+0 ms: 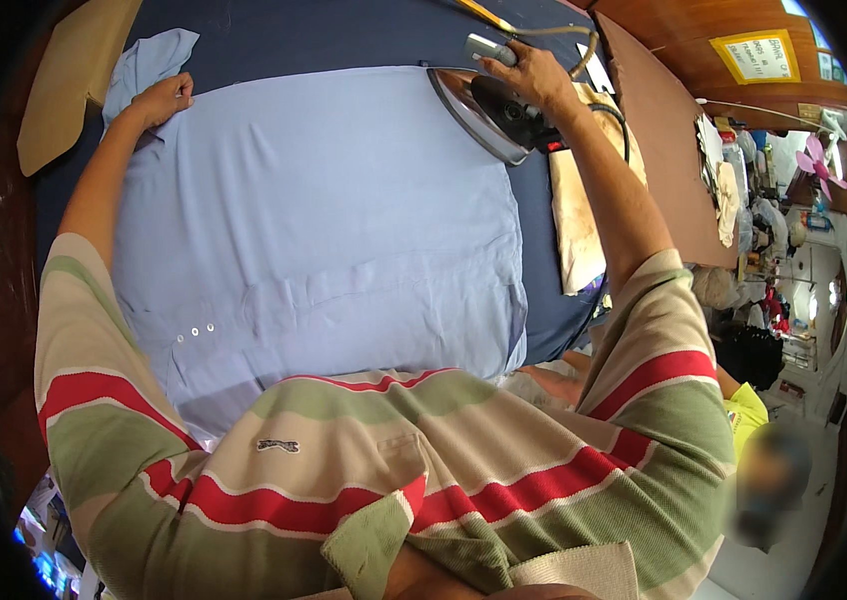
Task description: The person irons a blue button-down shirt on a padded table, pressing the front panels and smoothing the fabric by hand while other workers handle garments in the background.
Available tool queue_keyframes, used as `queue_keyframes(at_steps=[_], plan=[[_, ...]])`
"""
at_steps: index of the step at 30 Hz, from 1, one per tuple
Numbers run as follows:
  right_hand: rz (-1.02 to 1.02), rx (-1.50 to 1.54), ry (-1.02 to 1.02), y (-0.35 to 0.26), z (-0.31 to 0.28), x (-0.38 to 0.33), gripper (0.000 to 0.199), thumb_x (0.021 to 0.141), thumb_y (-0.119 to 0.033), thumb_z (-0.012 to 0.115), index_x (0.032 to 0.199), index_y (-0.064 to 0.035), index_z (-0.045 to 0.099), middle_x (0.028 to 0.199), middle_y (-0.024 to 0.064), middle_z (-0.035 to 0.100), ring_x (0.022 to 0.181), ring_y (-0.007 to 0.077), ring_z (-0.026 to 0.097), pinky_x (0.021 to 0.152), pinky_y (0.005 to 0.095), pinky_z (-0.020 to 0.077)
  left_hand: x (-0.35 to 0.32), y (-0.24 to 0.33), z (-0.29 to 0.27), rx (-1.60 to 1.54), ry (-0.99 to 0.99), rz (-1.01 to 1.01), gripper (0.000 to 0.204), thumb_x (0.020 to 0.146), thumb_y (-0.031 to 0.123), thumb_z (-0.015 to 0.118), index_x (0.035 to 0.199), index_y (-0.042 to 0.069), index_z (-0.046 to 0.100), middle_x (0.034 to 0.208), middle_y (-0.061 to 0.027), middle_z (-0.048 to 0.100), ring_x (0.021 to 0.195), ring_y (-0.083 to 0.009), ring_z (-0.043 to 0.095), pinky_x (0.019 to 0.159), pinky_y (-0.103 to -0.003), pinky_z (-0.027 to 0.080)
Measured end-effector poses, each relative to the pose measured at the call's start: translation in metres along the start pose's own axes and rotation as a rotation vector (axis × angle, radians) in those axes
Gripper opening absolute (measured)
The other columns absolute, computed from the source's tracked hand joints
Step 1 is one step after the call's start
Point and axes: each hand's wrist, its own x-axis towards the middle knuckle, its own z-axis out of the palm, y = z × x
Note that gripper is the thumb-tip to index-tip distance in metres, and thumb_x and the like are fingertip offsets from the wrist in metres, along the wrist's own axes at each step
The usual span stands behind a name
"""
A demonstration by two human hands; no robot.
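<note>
While the left hand (162, 101) flattens the blue garment's (324, 230) far corner, the right hand (532, 77) grips the iron (489, 115) at its edge.

A pale blue garment (324, 230) lay spread flat on the dark blue worktop (344, 35). A steel iron (489, 115) stood tipped at its far right corner.

cloth (324, 230) mid: open | iron (489, 110) blocks far-rt corner
</note>
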Motion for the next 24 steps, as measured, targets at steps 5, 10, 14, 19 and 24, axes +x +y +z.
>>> queue_keyframes(at_steps=[5,10,14,19,24], plan=[[-0.124,-0.041,0.010,0.000,0.006,0.014,0.067,0.077,-0.061,0.055,0.110,-0.0038,0.061,0.087,0.0184,0.066,0.084,0.0320,0.065,0.080,0.0381,0.0504,0.004,-0.004,0.000,-0.007,-0.008,0.009,0.017,0.080,0.014,0.058,0.080,0.008,0.042,0.070,-0.0024,0.045,0.067,-0.0129,0.042,0.062,-0.029,0.037],[-0.247,-0.034,0.017,-0.008,0.012,0.028,0.063,0.077,-0.059,0.058,0.108,-0.0042,0.062,0.087,0.0175,0.066,0.079,0.0311,0.066,0.074,0.0364,0.0519,0.005,-0.007,0.000,-0.062,-0.024,-0.005,0.017,0.080,0.013,0.058,0.079,0.008,0.042,0.071,-0.0022,0.045,0.067,-0.0127,0.041,0.062,-0.029,0.038],[-0.217,-0.054,-0.013,-0.018,0.016,0.037,0.066,0.076,-0.062,0.056,0.109,-0.0055,0.062,0.087,0.0161,0.067,0.080,0.0287,0.067,0.074,0.0358,0.0527,0.005,-0.011,0.001,-0.088,-0.021,0.002,0.018,0.080,0.013,0.059,0.079,0.008,0.042,0.071,-0.0017,0.045,0.067,-0.0122,0.041,0.062,-0.028,0.037],[-0.207,-0.076,-0.029,-0.039,0.013,0.042,0.066,0.073,-0.068,0.053,0.110,-0.0136,0.063,0.083,0.0135,0.068,0.076,0.0281,0.067,0.074,0.0360,0.0523,0.006,-0.014,0.002,-0.079,-0.009,0.064,0.018,0.080,0.012,0.059,0.079,0.008,0.042,0.071,-0.0008,0.046,0.068,-0.0119,0.040,0.063,-0.028,0.038],[-0.285,-0.005,-0.110,-0.067,-0.006,0.035,0.060,0.075,-0.059,0.055,0.098,-0.0047,0.062,0.084,0.0208,0.065,0.080,0.0359,0.063,0.074,0.0423,0.0499,0.007,-0.012,0.001,-0.107,-0.016,0.044,0.017,0.079,0.012,0.058,0.078,0.008,0.041,0.071,-0.0002,0.045,0.068,-0.0116,0.040,0.062,-0.028,0.037]])
